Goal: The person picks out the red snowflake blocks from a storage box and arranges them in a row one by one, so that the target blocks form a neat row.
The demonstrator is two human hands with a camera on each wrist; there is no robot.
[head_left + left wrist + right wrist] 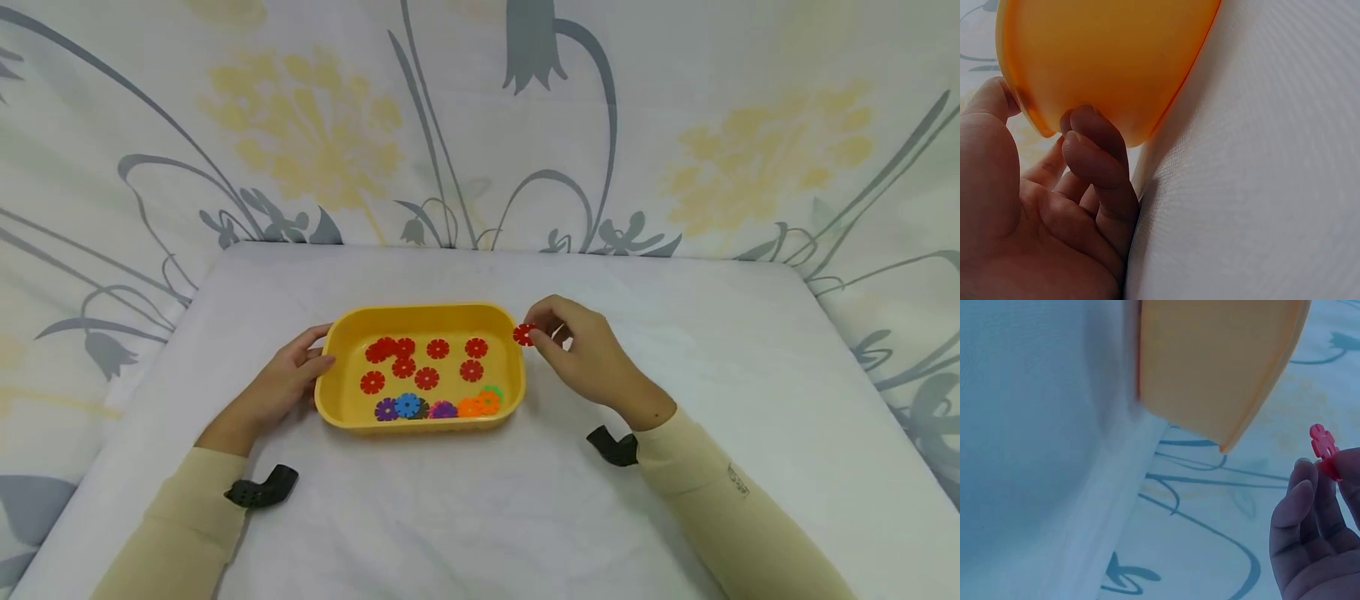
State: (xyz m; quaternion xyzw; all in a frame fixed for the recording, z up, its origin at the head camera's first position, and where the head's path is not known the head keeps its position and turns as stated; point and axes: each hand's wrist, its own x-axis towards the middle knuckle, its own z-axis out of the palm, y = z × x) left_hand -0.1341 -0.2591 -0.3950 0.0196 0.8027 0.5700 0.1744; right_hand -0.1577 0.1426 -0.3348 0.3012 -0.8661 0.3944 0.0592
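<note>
A yellow plastic tray (pixel 352 321) stands on the white-covered table. My left hand (pixel 281 379) holds its left end, thumb over the rim and curled fingers against the outer wall, as the left wrist view shows. At the tray's right end, my right hand (pixel 585 354) pinches a red notched disc (pixel 524 335) between thumb and finger, level with the rim. In the right wrist view the same red disc (pixel 1324 447) is seen nearly edge-on, apart from the tray wall (pixel 1210 369). Several red discs (pixel 427 378) lie spread over the tray floor.
Along the tray's near side lie blue (pixel 407 405), purple (pixel 386 409), orange (pixel 487 403) and green discs (pixel 492 389), partly overlapping. A black wrist mount (pixel 262 487) sits at each sleeve. Behind the table (pixel 450 517) hangs a flower-patterned cloth (pixel 465 125).
</note>
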